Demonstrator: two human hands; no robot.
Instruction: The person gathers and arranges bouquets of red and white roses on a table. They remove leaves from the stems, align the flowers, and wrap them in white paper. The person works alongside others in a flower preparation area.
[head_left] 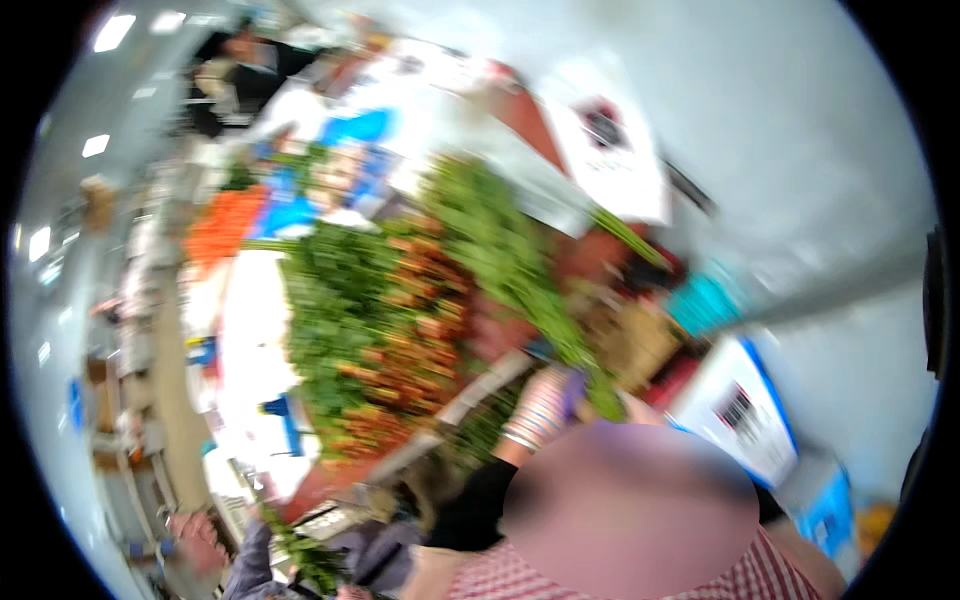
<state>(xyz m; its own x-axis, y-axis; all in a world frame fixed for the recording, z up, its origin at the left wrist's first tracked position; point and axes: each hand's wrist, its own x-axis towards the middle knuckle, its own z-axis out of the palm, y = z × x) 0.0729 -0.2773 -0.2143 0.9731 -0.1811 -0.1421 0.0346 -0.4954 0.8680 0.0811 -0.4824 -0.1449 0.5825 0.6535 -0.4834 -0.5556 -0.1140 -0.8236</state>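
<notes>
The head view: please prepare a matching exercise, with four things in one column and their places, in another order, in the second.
Things:
1. orange pile
2. long green bunch
3. white blue-edged object
4. checked cloth

Places:
A. along the lower edge
B. lower end by the left hand
C. upper left, beside blue material
D. right side, below the turquoise object

Pairs: 1-C, 2-B, 3-D, 4-A
</notes>
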